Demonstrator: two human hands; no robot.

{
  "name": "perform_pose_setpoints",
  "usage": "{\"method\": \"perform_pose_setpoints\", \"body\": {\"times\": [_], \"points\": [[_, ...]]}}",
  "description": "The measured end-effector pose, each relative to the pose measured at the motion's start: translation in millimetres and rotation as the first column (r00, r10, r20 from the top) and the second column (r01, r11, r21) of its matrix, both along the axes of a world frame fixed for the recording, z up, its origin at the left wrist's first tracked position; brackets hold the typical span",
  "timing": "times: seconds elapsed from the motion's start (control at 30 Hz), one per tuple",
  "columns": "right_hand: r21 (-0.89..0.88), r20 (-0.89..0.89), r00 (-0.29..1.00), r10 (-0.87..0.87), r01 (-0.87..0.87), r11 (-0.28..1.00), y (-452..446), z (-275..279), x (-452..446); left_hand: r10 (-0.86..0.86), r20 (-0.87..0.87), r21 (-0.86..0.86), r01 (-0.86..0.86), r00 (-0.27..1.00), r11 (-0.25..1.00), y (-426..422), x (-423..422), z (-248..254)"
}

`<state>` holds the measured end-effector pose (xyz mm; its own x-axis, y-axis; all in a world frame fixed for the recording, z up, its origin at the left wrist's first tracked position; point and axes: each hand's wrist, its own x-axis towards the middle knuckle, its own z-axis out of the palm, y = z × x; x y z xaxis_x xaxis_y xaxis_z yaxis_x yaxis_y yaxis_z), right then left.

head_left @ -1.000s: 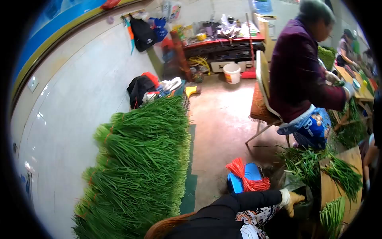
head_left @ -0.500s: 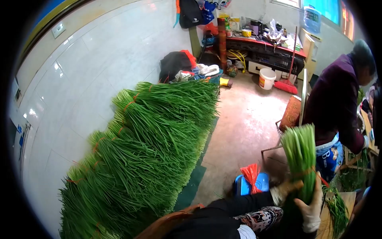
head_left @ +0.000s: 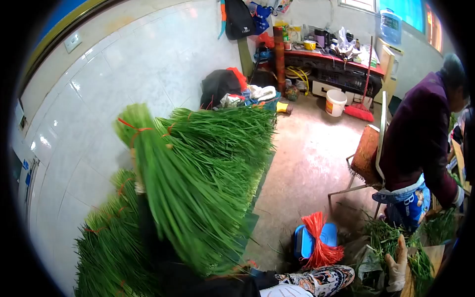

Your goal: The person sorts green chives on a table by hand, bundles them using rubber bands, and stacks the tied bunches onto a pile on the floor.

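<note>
A tied bundle of garlic chives [head_left: 173,183] hangs in my left hand [head_left: 137,171] over the chive pile, its pale ends up and its green leaves fanned downward. My left fingers are mostly hidden behind the stalks. A red tie [head_left: 132,126] circles the bundle near its pale end. At lower right, my gloved right hand [head_left: 397,267] is open, with fingers stretched out and nothing in it. It is beside loose chives [head_left: 420,262] on a wooden board [head_left: 436,257].
Several tied bundles form a long chive pile [head_left: 222,131] by the tiled wall. Red ties [head_left: 321,245] lie across a blue container [head_left: 302,242]. A co-worker [head_left: 420,133] sits on a chair [head_left: 367,153] at right. A white bucket [head_left: 335,103] and a red broom [head_left: 358,113] stand behind.
The chive bundle has moved from the lower right to above the pile at left, carried by my left hand. My right hand has let go of it and opened.
</note>
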<state>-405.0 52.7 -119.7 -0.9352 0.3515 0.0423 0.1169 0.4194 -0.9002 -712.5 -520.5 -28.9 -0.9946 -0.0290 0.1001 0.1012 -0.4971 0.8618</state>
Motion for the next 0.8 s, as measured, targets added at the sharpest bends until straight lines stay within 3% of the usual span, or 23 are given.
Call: {"method": "perform_pose_setpoints", "body": {"times": [0.1, 0.17, 0.2, 0.23, 0.3, 0.33, 0.37, 0.43, 0.47, 0.5, 0.53, 0.57, 0.6, 0.67, 0.7, 0.77, 0.8], "points": [[-0.032, 0.078, 0.992, -0.095, 0.098, 0.995, 14.9, -15.7, 19.9, 0.33, 0.144, -0.149, -0.309, 0.933, 0.939, -106.7, 3.9, -17.8], [0.033, 0.167, 0.979, -0.121, 0.117, 0.993, 16.4, -21.9, 24.5, 0.596, 0.274, -0.323, -0.511, 0.755, 0.796, -166.9, 4.9, -54.4], [0.099, 0.17, 0.975, -0.147, 0.131, 0.986, 14.2, -24.3, 24.3, 0.813, 0.252, -0.497, -0.65, 0.525, 0.574, -177.9, -1.0, -79.1], [0.1, 0.17, 0.973, -0.158, 0.142, 0.985, 9.4, -25.3, 25.6, 0.947, 0.214, -0.654, -0.685, 0.239, 0.321, -188.7, -7.0, -103.7], [-0.145, 0.101, 0.982, -0.161, 0.175, 0.974, -2.4, -29.2, 30.9, 0.993, 0.027, -0.917, -0.393, 0.115, 0.071, -155.6, -17.3, -111.0], [-0.073, 0.143, 0.973, -0.181, 0.193, 0.978, 2.8, -40.8, 40.3, 0.976, -0.015, -0.952, -0.3, 0.216, 0.052, -129.8, -16.7, -104.9], [-0.033, 0.203, 0.967, -0.156, 0.166, 0.986, -6.2, -30.4, 42.6, 0.971, -0.008, -0.955, -0.289, 0.237, 0.062, -108.7, -16.0, -99.7], [-0.19, 0.231, 0.959, -0.163, 0.209, 0.959, -10.2, -40.1, 60.9, 0.832, -0.311, -0.95, -0.182, 0.46, -0.254, -72.2, -20.2, -90.2], [-0.152, 0.275, 0.939, -0.206, 0.254, 0.955, -3.7, -56.0, 74.8, 0.745, -0.416, -0.909, -0.204, 0.522, -0.365, -60.6, -25.0, -92.0], [-0.204, 0.211, 0.957, -0.201, 0.244, 0.948, -3.6, -68.8, 92.4, 0.606, -0.554, -0.828, -0.3, 0.572, -0.473, -54.8, -33.6, -100.4], [-0.169, 0.221, 0.952, -0.212, 0.251, 0.953, -9.4, -66.2, 103.3, 0.4, -0.689, -0.715, -0.479, 0.604, -0.509, -58.1, -49.0, -115.3], [-0.13, 0.237, 0.942, -0.236, 0.272, 0.953, -16.5, -58.9, 112.5, 0.333, -0.722, -0.681, -0.536, 0.607, -0.499, -34.3, -54.8, -114.0], [-0.161, 0.218, 0.929, -0.299, 0.337, 0.928, -26.8, -53.1, 124.7, 0.229, -0.731, -0.679, -0.653, 0.643, -0.336, -1.9, -52.3, -100.6], [-0.129, 0.197, 0.895, -0.401, 0.429, 0.894, -39.7, -46.9, 145.8, 0.154, -0.723, -0.69, -0.693, 0.673, -0.209, 48.1, -67.4, -107.4], [-0.072, 0.218, 0.875, -0.431, 0.455, 0.888, -46.0, -46.1, 161.7, 0.067, -0.652, -0.759, -0.648, 0.756, -0.067, 78.9, -69.0, -108.6], [-0.247, 0.236, 0.824, -0.515, 0.563, 0.788, -58.2, -48.9, 192.0, -0.157, -0.609, -0.793, -0.594, 0.778, 0.134, 150.8, -75.0, -120.5], [-0.234, 0.232, 0.808, -0.542, 0.587, 0.775, -64.9, -52.5, 202.7, -0.331, -0.437, -0.886, -0.336, 0.836, 0.319, 189.8, -82.9, -128.4]]}}
